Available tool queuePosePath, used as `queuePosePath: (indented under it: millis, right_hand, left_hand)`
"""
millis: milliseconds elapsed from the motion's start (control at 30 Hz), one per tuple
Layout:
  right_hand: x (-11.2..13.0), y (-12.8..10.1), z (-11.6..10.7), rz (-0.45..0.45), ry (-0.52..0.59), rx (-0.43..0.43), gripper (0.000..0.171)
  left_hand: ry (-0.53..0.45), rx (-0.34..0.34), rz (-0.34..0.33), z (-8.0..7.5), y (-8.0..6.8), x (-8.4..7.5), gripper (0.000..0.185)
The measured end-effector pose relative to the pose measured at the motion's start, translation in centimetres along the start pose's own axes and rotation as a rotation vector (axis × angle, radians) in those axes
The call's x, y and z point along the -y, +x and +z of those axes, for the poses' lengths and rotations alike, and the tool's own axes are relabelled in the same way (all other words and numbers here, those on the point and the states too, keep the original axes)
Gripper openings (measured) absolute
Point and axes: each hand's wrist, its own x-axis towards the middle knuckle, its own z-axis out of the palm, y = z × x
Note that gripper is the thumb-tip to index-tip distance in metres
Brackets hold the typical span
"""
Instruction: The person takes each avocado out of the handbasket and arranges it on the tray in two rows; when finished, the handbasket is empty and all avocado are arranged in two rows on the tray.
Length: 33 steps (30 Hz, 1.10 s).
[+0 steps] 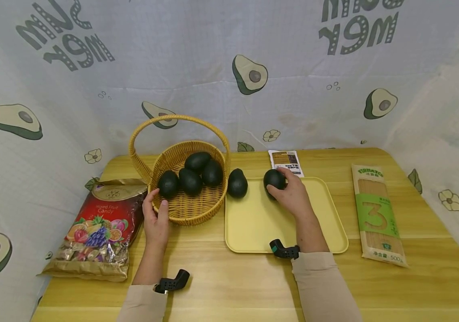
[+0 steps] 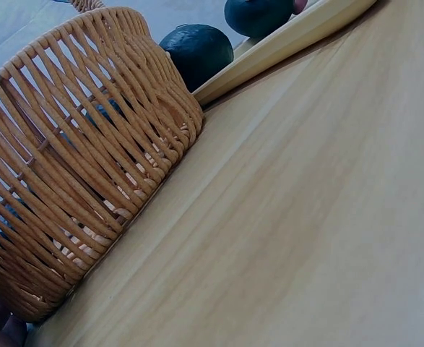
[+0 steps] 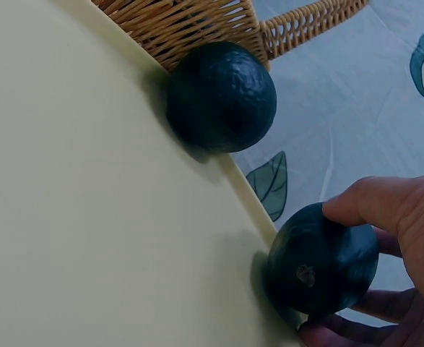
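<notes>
Two dark avocados sit at the far edge of the yellow tray [image 1: 253, 223]. One avocado [image 1: 274, 178] is at the far middle of the tray, and the right hand [image 1: 292, 195] curls its fingers [image 3: 385, 210] and thumb round it from the right and near side; the right wrist view shows it resting on the tray's rim. The other avocado [image 1: 237, 183] lies free at the tray's far left corner, touching the wicker basket [image 1: 189, 210] just to its left. The basket, with its tall arched handle, holds four more avocados [image 1: 191, 179] bunched toward its far side. The left hand [image 1: 155, 217] rests at the basket's near left rim, thumb on the rim and fingers round the outside wall, holding it lightly. All of this stands on a wooden table [image 1: 229, 286].

Left of the basket lies a red and gold bag of mixed fruit candy [image 1: 96, 228]. A small printed packet [image 1: 286, 162] lies just beyond the tray's far edge, close to the held avocado. Well to the right, a long pack of spaghetti [image 1: 376, 214] with a green band lies lengthwise. A pale cloth printed with avocados [image 1: 249, 74] hangs behind and at both sides.
</notes>
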Motion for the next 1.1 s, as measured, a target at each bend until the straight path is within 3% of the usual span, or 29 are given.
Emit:
queuePosePath:
  millis: [1100]
  right_hand:
    - [-0.24, -0.21, -0.48, -0.002, -0.025, -0.037, 0.064]
  left_hand:
    - [-0.023, -0.009, 0.028, 0.12, -0.02, 0.23, 0.042]
